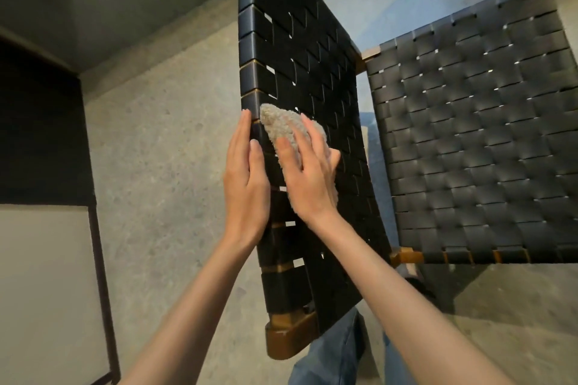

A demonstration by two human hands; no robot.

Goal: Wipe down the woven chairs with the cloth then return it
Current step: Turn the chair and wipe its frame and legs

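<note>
Both forearms (194, 306) are reaching up from the bottom edge, with blue jeans (331, 359) showing between them. The left hand (247, 178) is lying flat against the outer edge of the chair back (297, 40), fingers straight and together, holding nothing. The right hand (308, 172), just beside it, is pressing the cloth (281, 125) onto the black woven straps. Its fingers are spread and fairly straight rather than curled round the fabric.

The cloth is beige and fluffy. It is sitting under the right palm, sticking out beyond the fingertips and past the heel of the hand, and touching the weave close to the left fingertips.

The chair back is standing nearly upright. Its brown wooden frame (287, 341) is showing below both wrists. The seat (478, 141), woven the same way, is lying well right of the right hand. Grey speckled floor (162, 134) is lying left of the left hand.
</note>
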